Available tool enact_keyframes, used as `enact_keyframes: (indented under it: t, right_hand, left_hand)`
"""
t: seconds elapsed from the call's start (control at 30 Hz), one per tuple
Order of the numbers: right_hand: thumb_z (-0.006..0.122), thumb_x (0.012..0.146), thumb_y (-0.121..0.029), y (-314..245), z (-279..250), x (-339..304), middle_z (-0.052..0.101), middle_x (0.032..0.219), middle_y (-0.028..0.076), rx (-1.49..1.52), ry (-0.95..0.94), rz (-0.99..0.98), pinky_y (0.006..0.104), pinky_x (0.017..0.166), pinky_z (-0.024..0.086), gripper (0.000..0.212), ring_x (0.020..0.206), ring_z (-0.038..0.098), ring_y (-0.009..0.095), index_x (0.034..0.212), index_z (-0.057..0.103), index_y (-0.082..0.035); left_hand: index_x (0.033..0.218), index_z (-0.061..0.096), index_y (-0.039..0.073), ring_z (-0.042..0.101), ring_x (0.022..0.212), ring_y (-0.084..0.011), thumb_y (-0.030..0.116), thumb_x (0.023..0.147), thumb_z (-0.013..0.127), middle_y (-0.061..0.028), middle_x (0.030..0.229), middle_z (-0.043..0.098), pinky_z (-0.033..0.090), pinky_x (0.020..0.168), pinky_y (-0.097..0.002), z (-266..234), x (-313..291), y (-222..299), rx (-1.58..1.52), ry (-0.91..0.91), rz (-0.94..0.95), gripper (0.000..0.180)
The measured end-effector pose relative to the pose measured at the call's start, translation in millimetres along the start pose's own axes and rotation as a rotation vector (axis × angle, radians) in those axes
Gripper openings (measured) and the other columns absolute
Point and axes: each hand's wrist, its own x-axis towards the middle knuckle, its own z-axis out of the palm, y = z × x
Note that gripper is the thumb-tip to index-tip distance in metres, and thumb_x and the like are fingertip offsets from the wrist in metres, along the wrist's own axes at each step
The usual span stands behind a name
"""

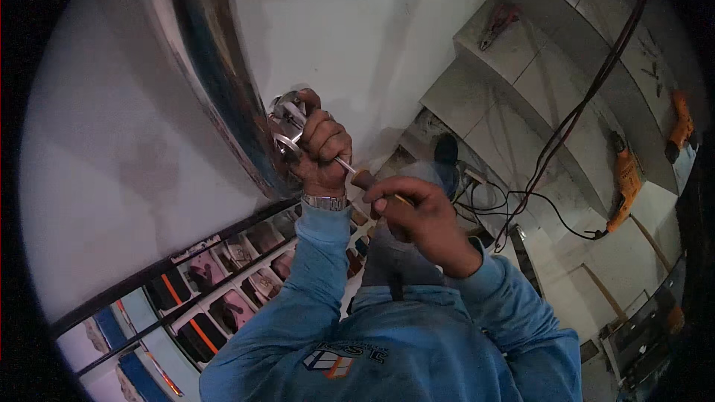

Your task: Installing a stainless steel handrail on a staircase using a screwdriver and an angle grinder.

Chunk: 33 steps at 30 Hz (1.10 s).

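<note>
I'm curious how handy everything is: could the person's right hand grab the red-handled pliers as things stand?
Probably not: the right hand is busy with the screwdriver, and the pliers lie well apart on a stair step, though nothing covers them.

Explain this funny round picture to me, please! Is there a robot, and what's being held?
There's no robot here, just a person with two bare hands. The camera sits on the person's head and looks down; its very wide fisheye lens makes straight edges bend.

The left hand has its fingers around a shiny, silvery metal fitting. The right hand holds a screwdriver with a brownish handle, its thin metal shaft pointing toward the left hand.

On the right are pale tiled steps. Metal pliers with red handles lie on one, and an orange-and-black power tool is farther down.
</note>
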Motion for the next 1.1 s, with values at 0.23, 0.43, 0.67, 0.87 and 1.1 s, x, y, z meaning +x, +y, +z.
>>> enact_keyframes:
  t: [0.23, 0.43, 0.67, 0.87, 1.1]
  right_hand:
    - [0.068, 0.089, -0.011, -34, -22, -28, 0.062, 0.084, 0.016, -0.617, -0.154, -0.221, 0.0351, 0.054, 0.05, 0.014, 0.066, 0.063, 0.018, 0.102, 0.069, -0.008]
    - [0.069, 0.087, -0.015, -25, -29, -21, 0.063, 0.086, 0.016, 0.383, -0.052, 0.332, 0.0332, 0.054, 0.049, 0.02, 0.064, 0.06, 0.018, 0.107, 0.068, -0.011]
    - [0.067, 0.089, -0.011, -36, -25, -31, 0.063, 0.084, 0.013, -0.601, -0.15, -0.208, 0.0317, 0.055, 0.05, 0.016, 0.068, 0.061, 0.019, 0.104, 0.068, -0.008]
    - [0.063, 0.092, -0.008, -12, 11, -60, 0.064, 0.08, 0.008, 0.165, -0.029, 0.094, 0.0315, 0.05, 0.049, 0.013, 0.061, 0.058, 0.017, 0.103, 0.068, -0.006]
    - [0.068, 0.087, -0.012, -4, 7, -5, 0.064, 0.084, 0.012, -0.043, -0.047, 0.212, 0.033, 0.049, 0.047, 0.02, 0.058, 0.058, 0.017, 0.107, 0.069, -0.012]
  left_hand:
    - [0.133, 0.051, -0.001, 0.034, 0.044, -0.0049, 0.021, 0.09, 0.068, 0.0033, 0.06, 0.036, 0.024, 0.037, -0.0227, 9, -13, -30, -0.017, -0.03, -0.018, 0.051]
    - [0.122, 0.055, 0.0, 0.037, 0.043, -0.0057, 0.023, 0.095, 0.064, 0.0038, 0.06, 0.037, 0.027, 0.037, -0.0242, 17, -8, -33, 0.025, 0.028, -0.022, 0.036]
    - [0.125, 0.055, 0.001, 0.036, 0.043, -0.0054, 0.021, 0.096, 0.062, 0.003, 0.06, 0.037, 0.023, 0.036, -0.0232, 12, -21, -33, 0.073, -0.008, 0.021, 0.036]
    - [0.129, 0.054, -0.002, 0.038, 0.043, -0.0054, 0.017, 0.096, 0.061, 0.0024, 0.059, 0.038, 0.026, 0.036, -0.0229, 21, -21, -40, 0.028, 0.034, -0.041, 0.039]
    - [0.124, 0.057, -0.004, 0.037, 0.043, -0.0054, 0.024, 0.095, 0.062, 0.0034, 0.058, 0.037, 0.028, 0.038, -0.0232, -9, -13, 9, 0.099, 0.045, 0.071, 0.041]
